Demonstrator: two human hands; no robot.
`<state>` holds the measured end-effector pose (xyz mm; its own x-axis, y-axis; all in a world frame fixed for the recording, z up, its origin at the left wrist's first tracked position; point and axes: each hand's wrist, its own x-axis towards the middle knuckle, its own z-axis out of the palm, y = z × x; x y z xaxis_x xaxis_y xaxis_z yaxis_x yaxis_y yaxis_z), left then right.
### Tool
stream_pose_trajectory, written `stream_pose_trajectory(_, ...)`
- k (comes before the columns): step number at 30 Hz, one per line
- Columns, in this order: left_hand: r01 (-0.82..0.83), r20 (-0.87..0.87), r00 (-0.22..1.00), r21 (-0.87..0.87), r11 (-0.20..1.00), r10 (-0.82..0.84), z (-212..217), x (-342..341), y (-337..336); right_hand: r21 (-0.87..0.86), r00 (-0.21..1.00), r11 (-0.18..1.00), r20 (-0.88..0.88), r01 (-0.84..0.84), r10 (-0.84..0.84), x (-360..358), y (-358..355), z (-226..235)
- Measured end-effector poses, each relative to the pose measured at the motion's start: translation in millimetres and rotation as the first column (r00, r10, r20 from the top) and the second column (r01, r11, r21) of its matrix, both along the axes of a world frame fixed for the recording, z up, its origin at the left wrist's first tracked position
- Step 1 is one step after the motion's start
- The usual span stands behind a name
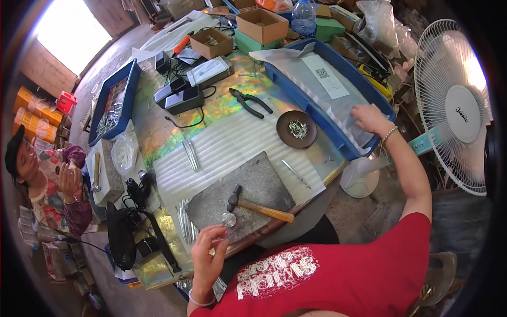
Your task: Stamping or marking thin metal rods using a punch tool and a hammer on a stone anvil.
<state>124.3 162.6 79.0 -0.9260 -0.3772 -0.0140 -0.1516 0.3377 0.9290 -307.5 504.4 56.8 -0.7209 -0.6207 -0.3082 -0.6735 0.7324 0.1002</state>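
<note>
Blue tray (322, 120): at your right, under your right hand; it looks like stiff plastic, likely light for its size; its raised rim would be the place to grip it
White sheet (292, 62): lining that tray; thin, limp and likely slippery; it should crease easily, so pinch it flat at an edge
Stone slab (264, 177): at the table's near edge; likely heavy and unyielding, its rough face giving some grip; lift it from below, with both hands
Hammer (266, 210): lying across the slab; the weight should sit in the dark head, so hold it along the wooden handle
Left hand (207, 260): fingers loosely bent, thumb apart, grasping nothing you can make out; the fingertips are right beside the silver piece, contact unclear
Right hand (371, 119): fingers bent down over the sheet; you cannot tell whether they pinch anything
Silver piece (228, 220): on the slab, near the hammer head; small, roundish, shiny; probably light, smooth and easily marked; take it by its rim
</note>
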Motion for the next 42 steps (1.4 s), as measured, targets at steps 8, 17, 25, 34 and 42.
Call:
stream_pose_trajectory(8,-0.161,-0.073,0.983,0.098,0.982,0.168,-6,8,4,-0.612,0.964,0.764,0.005,-0.207,0.265,42,-176,12)
stream_pose_trajectory(17,-0.323,-0.107,0.938,0.066,0.944,0.329,-6,38,5,-0.492,0.98,0.861,-0.197,-0.125,0.03,34,-284,-91)
stream_pose_trajectory(25,-0.373,-0.085,0.915,0.191,0.908,0.394,-12,39,4,-0.699,0.882,0.639,-0.467,-0.322,-0.067,47,-234,-30)
stream_pose_trajectory(34,-0.249,-0.108,0.955,0.214,0.945,0.276,-10,21,15,-0.671,0.854,0.728,-0.29,0.139,-0.431,-22,-67,-9)
stream_pose_trajectory(42,-0.161,-0.08,0.981,0.167,0.973,0.176,-6,10,31,-0.397,0.899,0.842,-0.084,0.366,-0.431,-21,-21,-73)
